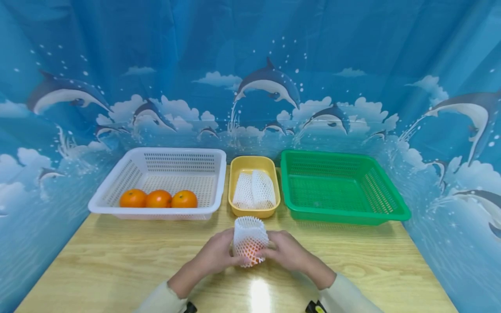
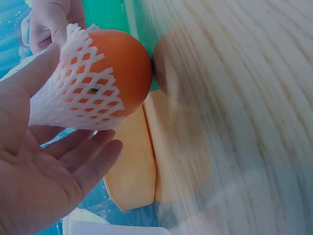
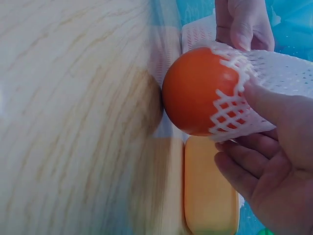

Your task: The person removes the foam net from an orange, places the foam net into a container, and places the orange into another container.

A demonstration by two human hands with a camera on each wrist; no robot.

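Observation:
A white foam fruit net [image 1: 250, 230] stands upright at the table's front middle, pulled partly over an orange [image 3: 190, 93]. The orange's lower part stays bare and rests on the tabletop, as both wrist views show. From the left side my left hand [image 1: 217, 252] holds the net, thumb on the mesh and fingers beneath it in the left wrist view. My right hand [image 1: 287, 251] grips the opposite side, its thumb pressing the net's edge against the orange. Above the fruit, the upper part of the net is loose and open.
At the back left, a white basket [image 1: 156, 211] holds three oranges [image 1: 158, 199]. A yellow tray [image 1: 254, 213] in the middle contains foam nets [image 1: 253, 189]. To the right sits a green basket [image 1: 344, 215]. A dolphin-print curtain [image 1: 250, 43] surrounds the wooden table [image 1: 129, 256].

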